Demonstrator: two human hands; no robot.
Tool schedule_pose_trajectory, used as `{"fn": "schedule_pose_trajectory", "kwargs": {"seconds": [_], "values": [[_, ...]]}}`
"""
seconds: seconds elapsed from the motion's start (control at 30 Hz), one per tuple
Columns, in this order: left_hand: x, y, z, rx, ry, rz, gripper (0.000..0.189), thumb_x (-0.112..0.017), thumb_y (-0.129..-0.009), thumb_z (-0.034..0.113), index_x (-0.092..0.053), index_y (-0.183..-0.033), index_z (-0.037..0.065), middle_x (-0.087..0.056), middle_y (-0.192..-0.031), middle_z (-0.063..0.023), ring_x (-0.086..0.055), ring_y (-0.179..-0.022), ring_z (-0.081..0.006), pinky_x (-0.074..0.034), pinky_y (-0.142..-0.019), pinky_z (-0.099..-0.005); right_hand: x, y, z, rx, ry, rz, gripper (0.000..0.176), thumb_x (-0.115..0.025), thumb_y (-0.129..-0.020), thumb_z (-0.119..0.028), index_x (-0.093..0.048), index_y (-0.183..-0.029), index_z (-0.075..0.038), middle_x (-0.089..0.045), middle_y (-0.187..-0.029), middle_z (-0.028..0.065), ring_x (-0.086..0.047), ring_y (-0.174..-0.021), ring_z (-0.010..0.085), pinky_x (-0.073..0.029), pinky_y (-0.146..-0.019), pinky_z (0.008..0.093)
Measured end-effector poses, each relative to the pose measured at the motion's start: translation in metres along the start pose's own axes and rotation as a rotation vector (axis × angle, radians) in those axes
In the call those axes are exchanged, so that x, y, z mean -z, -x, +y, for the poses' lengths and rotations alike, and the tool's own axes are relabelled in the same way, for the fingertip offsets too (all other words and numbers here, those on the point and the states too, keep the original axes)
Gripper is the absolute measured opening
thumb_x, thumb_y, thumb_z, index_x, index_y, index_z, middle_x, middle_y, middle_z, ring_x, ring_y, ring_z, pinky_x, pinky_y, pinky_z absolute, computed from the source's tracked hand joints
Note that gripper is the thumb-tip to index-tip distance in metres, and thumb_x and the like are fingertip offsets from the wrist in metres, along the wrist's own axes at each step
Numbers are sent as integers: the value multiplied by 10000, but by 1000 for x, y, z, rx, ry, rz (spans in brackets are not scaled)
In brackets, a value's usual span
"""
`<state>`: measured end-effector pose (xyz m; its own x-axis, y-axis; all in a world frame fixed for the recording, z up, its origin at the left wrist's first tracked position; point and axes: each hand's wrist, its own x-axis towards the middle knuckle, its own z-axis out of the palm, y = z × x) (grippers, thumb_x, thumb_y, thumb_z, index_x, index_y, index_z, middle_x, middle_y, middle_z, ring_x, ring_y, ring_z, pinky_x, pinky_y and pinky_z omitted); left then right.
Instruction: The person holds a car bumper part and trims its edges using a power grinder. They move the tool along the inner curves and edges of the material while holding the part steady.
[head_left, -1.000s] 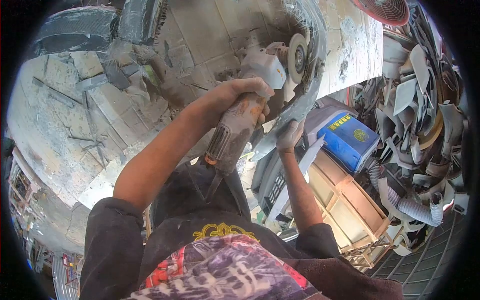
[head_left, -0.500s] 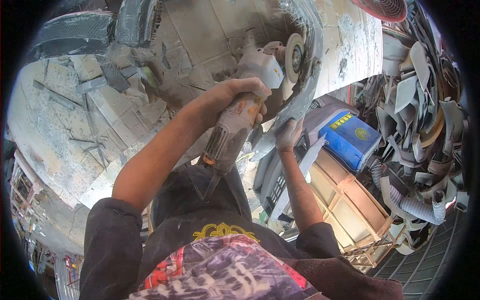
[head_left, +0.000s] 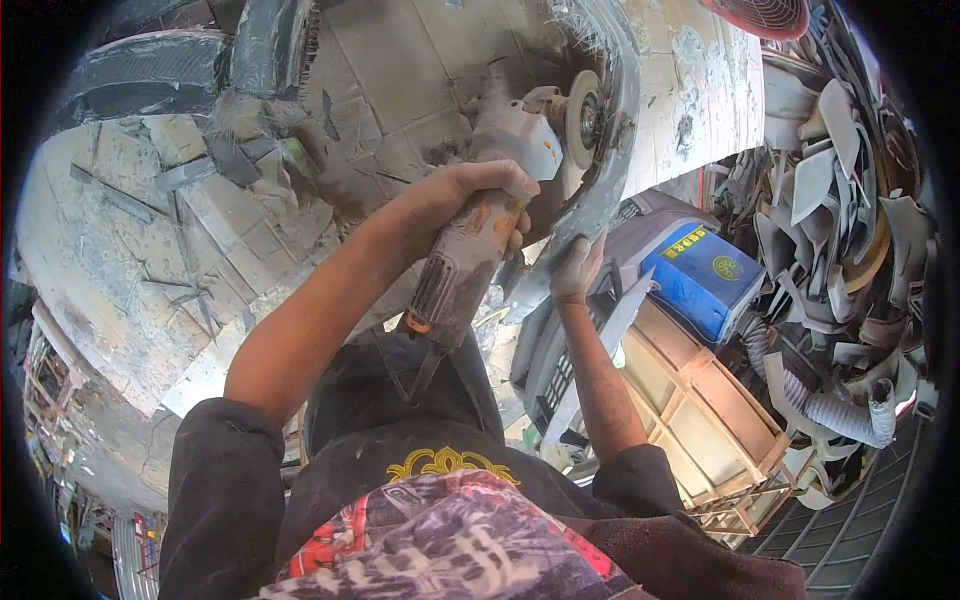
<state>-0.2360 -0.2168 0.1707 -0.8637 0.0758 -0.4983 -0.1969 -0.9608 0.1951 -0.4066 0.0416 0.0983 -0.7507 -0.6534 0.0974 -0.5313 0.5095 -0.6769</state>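
Observation:
My left hand is wrapped round the body of a dusty angle grinder. The grinder's round disc sits at the inner edge of a long, curved grey panel, touching it or very close. Frayed fibres stick out from the panel's upper end. Lower down, my right hand grips the panel near its bottom end, the fingers partly hidden. From the grinder's rear a cord hangs down in front of my dark clothes.
A dusty work surface lies under the panel, with scraps and dark moulded parts on the left. At right stand a blue box, a wooden frame, a ribbed hose and piled offcuts. A red fan shows above.
The grinder's disc and the curved panel have shifted very slightly to the left. Both hands keep their holds.

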Motion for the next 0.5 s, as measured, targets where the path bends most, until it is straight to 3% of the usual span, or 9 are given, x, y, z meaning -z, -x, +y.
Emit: {"fn": "schedule_pose_trajectory", "kwargs": {"seconds": [0.5], "values": [[-1,1,6,-2,-2,5,390,-712,-815,312,-600,-1068,38,-646,-830,-126,-690,-660,-202,-586,-617,-329,1,1,-3,-51,-17,-18,963,-440,-965,-641,-281,-1470,163,-570,-1299,353,-589,-1193,409,-432,-1021,427]]}}
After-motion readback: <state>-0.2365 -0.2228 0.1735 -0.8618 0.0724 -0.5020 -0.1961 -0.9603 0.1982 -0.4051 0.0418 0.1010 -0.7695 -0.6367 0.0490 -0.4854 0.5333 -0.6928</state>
